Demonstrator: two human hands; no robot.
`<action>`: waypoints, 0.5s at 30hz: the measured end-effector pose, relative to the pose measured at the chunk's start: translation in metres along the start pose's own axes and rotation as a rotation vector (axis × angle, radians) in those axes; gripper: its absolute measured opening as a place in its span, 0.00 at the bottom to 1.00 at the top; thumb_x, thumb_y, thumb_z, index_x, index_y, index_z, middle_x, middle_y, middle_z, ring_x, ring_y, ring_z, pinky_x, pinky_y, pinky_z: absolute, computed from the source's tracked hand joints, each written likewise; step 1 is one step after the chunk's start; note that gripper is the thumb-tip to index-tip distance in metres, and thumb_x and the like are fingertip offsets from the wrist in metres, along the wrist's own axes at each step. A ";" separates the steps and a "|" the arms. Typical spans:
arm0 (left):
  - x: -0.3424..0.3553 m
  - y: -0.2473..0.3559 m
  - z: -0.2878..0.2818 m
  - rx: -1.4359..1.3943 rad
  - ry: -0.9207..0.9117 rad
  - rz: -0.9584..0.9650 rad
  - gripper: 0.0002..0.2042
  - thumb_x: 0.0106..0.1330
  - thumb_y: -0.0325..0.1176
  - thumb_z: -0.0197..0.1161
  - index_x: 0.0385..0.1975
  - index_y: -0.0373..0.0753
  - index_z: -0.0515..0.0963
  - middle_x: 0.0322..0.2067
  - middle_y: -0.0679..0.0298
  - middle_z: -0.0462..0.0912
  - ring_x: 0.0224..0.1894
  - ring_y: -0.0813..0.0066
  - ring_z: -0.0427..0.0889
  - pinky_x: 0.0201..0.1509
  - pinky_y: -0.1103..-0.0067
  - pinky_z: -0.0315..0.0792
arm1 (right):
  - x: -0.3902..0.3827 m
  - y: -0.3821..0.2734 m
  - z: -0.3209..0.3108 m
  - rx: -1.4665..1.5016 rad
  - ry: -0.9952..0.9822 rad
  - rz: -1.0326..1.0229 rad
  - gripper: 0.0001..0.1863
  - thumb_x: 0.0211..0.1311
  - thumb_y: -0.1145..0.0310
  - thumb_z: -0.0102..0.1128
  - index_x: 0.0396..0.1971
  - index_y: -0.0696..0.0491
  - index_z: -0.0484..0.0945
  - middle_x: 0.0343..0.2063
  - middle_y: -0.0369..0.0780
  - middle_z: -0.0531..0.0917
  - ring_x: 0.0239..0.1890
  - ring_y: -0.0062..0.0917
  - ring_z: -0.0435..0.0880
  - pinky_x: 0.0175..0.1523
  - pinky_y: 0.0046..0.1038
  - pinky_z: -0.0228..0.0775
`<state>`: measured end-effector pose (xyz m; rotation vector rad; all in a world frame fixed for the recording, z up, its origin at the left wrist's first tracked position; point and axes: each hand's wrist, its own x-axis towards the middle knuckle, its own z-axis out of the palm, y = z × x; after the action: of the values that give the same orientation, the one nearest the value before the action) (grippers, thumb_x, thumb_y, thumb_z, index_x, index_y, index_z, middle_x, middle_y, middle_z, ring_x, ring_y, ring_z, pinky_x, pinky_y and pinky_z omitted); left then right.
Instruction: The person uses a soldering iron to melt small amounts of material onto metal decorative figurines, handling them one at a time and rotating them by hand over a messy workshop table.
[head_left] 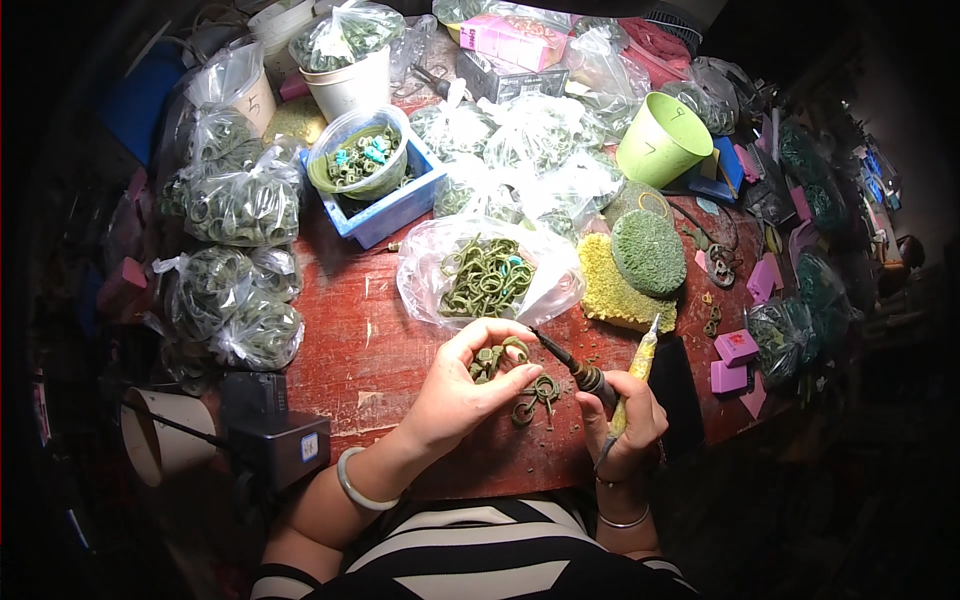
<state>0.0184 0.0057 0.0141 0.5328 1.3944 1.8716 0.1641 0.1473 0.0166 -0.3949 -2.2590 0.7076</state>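
Note:
My left hand (463, 384), with a pale bangle at its wrist, is closed with finger and thumb on a green ring (516, 350); several more lie in its palm. My right hand (632, 428) grips two tools at once. One is a dark soldering-iron-like pen (572, 364), its tip reaching the ring. The other is a yellow-handled pen tool (640, 385) pointing away from me. Below the fingers, loose green rings (541, 392) lie on the red table (372, 372). Just beyond, an open plastic bag (421, 266) holds more green rings, a few bits turquoise.
A blue bin (372, 231) holds a clear tub (327, 172) of rings. Tied bags of green pieces (250, 205) line the left and back. Yellow and green sponge-like pads (648, 252) lie right, near a lime cup (660, 140) and pink blocks (735, 348). A black box (278, 440) stands left.

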 end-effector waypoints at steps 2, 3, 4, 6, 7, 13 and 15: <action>-0.003 0.013 -0.001 -0.155 -0.036 -0.099 0.12 0.64 0.25 0.68 0.46 0.37 0.77 0.34 0.72 0.76 0.32 0.90 0.72 0.33 0.90 0.66 | 0.000 0.000 0.000 -0.002 0.001 0.001 0.17 0.57 0.61 0.75 0.36 0.57 0.79 0.25 0.41 0.84 0.24 0.34 0.84 0.29 0.29 0.75; -0.004 0.018 -0.003 -0.311 -0.071 -0.198 0.10 0.65 0.26 0.67 0.44 0.38 0.77 0.33 0.72 0.76 0.30 0.89 0.73 0.30 0.90 0.65 | 0.000 0.000 0.000 0.000 0.003 0.003 0.17 0.57 0.61 0.74 0.36 0.57 0.79 0.25 0.41 0.84 0.24 0.34 0.84 0.29 0.29 0.75; -0.003 0.019 -0.005 -0.310 -0.071 -0.199 0.10 0.65 0.26 0.67 0.44 0.38 0.77 0.33 0.72 0.76 0.30 0.89 0.73 0.30 0.90 0.65 | 0.001 0.000 0.000 0.003 0.005 0.005 0.17 0.57 0.62 0.74 0.36 0.57 0.79 0.25 0.41 0.84 0.24 0.34 0.84 0.29 0.29 0.75; -0.001 0.017 -0.008 -0.412 -0.090 -0.294 0.07 0.67 0.29 0.66 0.40 0.39 0.76 0.30 0.71 0.79 0.28 0.89 0.75 0.26 0.90 0.64 | 0.000 0.000 0.000 0.003 0.006 0.003 0.17 0.57 0.62 0.74 0.36 0.57 0.79 0.25 0.41 0.84 0.24 0.34 0.84 0.29 0.29 0.75; 0.000 0.015 -0.008 -0.412 -0.091 -0.294 0.07 0.67 0.29 0.66 0.40 0.39 0.76 0.30 0.71 0.79 0.28 0.89 0.75 0.26 0.90 0.64 | 0.000 0.000 0.000 0.003 0.007 0.000 0.17 0.57 0.62 0.74 0.36 0.57 0.79 0.25 0.41 0.84 0.24 0.33 0.84 0.29 0.29 0.75; -0.001 -0.010 -0.004 0.451 -0.139 0.019 0.06 0.65 0.27 0.68 0.36 0.36 0.78 0.28 0.70 0.81 0.30 0.86 0.78 0.36 0.82 0.73 | 0.002 -0.001 0.000 0.006 0.002 -0.015 0.17 0.58 0.62 0.74 0.37 0.57 0.79 0.26 0.40 0.84 0.24 0.33 0.84 0.29 0.29 0.75; -0.002 -0.007 -0.002 0.599 -0.137 0.072 0.07 0.63 0.27 0.68 0.36 0.34 0.77 0.29 0.64 0.80 0.30 0.81 0.78 0.36 0.79 0.73 | 0.002 -0.001 0.000 0.006 0.002 -0.013 0.17 0.58 0.61 0.74 0.37 0.57 0.79 0.26 0.41 0.84 0.24 0.33 0.84 0.29 0.29 0.75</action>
<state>0.0207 0.0037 0.0073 0.9914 1.8575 1.4151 0.1628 0.1473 0.0187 -0.3778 -2.2549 0.7065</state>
